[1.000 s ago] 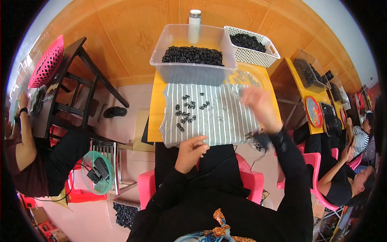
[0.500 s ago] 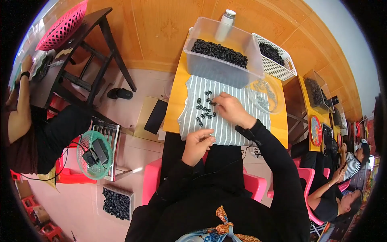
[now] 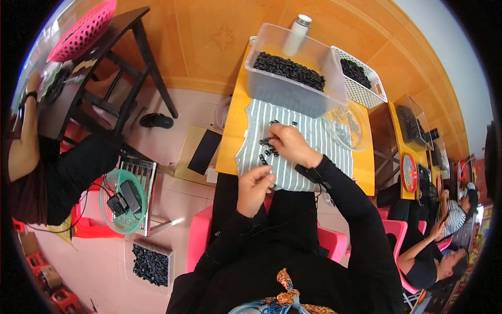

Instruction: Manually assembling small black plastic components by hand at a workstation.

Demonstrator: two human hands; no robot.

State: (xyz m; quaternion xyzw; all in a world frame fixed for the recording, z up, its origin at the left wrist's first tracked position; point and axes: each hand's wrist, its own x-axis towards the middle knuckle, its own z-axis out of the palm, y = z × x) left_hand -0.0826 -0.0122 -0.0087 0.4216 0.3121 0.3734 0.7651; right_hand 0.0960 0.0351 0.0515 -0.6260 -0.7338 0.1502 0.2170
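Small black two-holed pieces (image 3: 271,153) lie loosely on a grey-and-white striped cloth (image 3: 303,177) in front of me. My right hand (image 3: 293,145) reaches over them from the right. Its thumb and fingers are closed together at the far pieces, on a small black piece partly covered by the fingertips. Nearer me, at the cloth's front left edge, my left hand (image 3: 252,191) is held with fingers curled and thumb close to the forefinger. What it holds, if anything, is too small to make out.
Behind the cloth stands a clear plastic bin (image 3: 295,99) of black pieces. A white perforated basket (image 3: 366,94) and a round clear tray (image 3: 356,123) are to its right, a bottle (image 3: 298,34) behind. A person's arm (image 3: 26,125) shows at far left; others sit at right.
My right hand has moved left and slightly nearer, over the black pieces, covering several of them. My left hand stays near the front edge, its fingers slightly more curled.
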